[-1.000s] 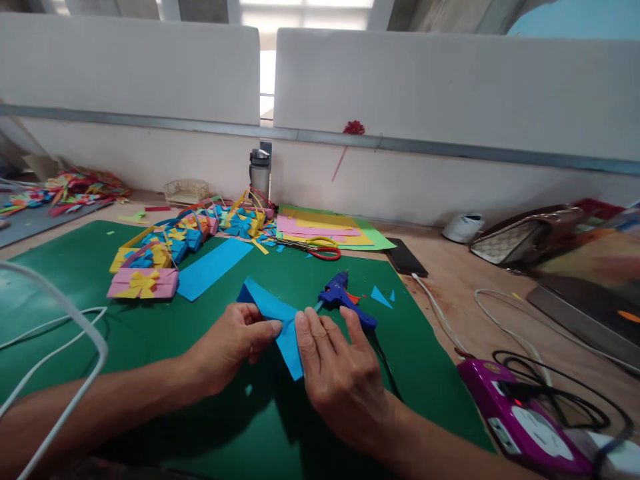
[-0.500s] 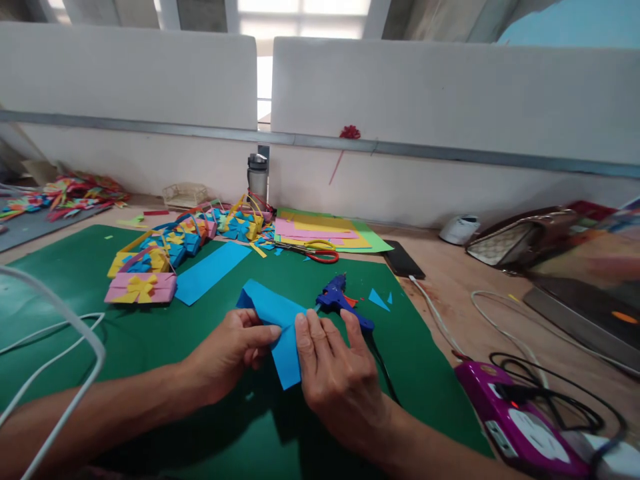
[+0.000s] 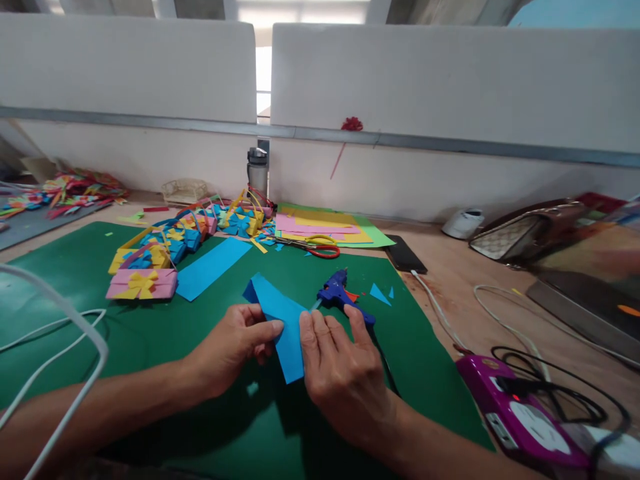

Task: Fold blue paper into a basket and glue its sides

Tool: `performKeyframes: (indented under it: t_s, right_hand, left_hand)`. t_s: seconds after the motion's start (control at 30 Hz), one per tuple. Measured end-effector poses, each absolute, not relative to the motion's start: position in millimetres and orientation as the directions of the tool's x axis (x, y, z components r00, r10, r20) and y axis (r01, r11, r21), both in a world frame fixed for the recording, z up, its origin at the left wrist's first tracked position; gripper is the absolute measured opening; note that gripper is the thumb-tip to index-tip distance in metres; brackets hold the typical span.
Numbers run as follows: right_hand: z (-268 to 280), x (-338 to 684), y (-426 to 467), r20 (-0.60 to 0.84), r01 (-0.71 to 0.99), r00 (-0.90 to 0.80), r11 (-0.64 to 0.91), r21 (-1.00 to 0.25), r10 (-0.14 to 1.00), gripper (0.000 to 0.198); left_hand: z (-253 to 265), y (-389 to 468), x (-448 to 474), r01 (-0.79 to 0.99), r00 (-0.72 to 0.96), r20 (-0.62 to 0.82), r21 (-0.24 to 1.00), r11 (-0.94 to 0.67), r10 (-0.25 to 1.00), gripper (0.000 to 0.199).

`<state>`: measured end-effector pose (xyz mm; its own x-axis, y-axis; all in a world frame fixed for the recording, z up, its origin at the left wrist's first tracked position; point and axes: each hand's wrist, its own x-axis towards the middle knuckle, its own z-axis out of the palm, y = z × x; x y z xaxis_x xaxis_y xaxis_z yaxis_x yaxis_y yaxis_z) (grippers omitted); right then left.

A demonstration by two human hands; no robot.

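A folded piece of blue paper (image 3: 286,323) is held between both hands above the green cutting mat (image 3: 210,440). My left hand (image 3: 240,343) pinches its left side, thumb on top and fingers underneath. Along the right edge, the fingers of my right hand (image 3: 345,373) lie close together on the paper; that thumb is hidden. Just beyond my right hand lies a blue glue gun (image 3: 340,293) on its side. A flat blue paper strip (image 3: 213,268) rests farther left, beside a pink paper bag with a yellow bow (image 3: 141,284).
Several small paper bags (image 3: 183,243) stand behind the strip. Red-and-yellow-handled scissors (image 3: 320,247) lie before coloured sheets (image 3: 370,230). A phone (image 3: 405,255), a purple power strip (image 3: 520,413) and cables are at right. A white cable (image 3: 90,333) arches across the left.
The view has tilted slightly, so the surroundings sit a little higher. Both hands keep hold of the blue paper, which has turned slightly.
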<state>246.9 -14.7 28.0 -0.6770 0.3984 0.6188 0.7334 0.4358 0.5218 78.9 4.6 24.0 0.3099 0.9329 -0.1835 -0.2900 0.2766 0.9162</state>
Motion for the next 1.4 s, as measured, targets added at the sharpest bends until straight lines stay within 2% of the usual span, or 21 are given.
performKeyframes:
  t_s: [0.23,0.33,0.4,0.5,0.6,0.67,0.77,0.87,0.93,1.1,1.27,1.4]
  right_hand:
    - [35,247,-17,0.627,0.728,-0.677,0.477,0.493,0.386,0.025]
    - [39,249,-17,0.643,0.732,-0.669,0.476,0.487,0.373,0.021]
    - [41,249,-17,0.653,0.741,-0.661,0.456,0.493,0.368,0.020]
    - [43,250,-16,0.659,0.748,-0.656,0.431,0.505,0.368,0.019]
    - [43,251,-16,0.650,0.744,-0.663,0.426,0.515,0.372,0.019]
    - [44,252,-16,0.649,0.743,-0.665,0.418,0.522,0.370,0.020]
    - [45,252,-16,0.653,0.746,-0.662,0.406,0.527,0.369,0.020]
    - [47,252,-15,0.663,0.751,-0.655,0.403,0.523,0.362,0.020]
    - [47,252,-15,0.668,0.753,-0.652,0.404,0.519,0.359,0.020]
    - [46,253,-15,0.659,0.739,-0.665,0.441,0.510,0.352,0.022]
    - [47,255,-17,0.685,0.671,-0.680,0.599,0.437,0.262,0.029]
    - [49,256,-18,0.696,0.609,-0.680,0.706,0.362,0.231,0.031]
  left_hand:
    - [29,5,79,-0.152,0.285,-0.123,0.973,0.172,0.951,0.021]
    - [37,3,77,0.047,0.248,-0.037,0.999,0.027,0.968,0.029]
    - [40,2,75,0.233,0.201,0.097,0.962,-0.143,0.975,0.032]
    - [41,3,71,0.484,0.174,0.405,0.759,-0.436,0.898,0.030]
    - [37,6,66,0.595,0.214,0.703,0.457,-0.661,0.678,0.017]
    - [34,9,63,0.615,0.270,0.799,0.286,-0.735,0.537,0.025]
    - [30,17,57,0.597,0.409,0.789,0.148,-0.788,0.458,0.044]
    - [26,25,53,0.566,0.494,0.745,0.116,-0.816,0.449,0.050]
    - [24,31,52,0.555,0.494,0.734,0.147,-0.819,0.466,0.048]
    - [22,36,53,0.504,0.431,0.724,0.301,-0.810,0.538,0.025]
    - [26,27,56,0.458,0.439,0.703,0.360,-0.813,0.559,0.023]
    - [26,20,58,0.441,0.447,0.693,0.380,-0.813,0.566,0.022]
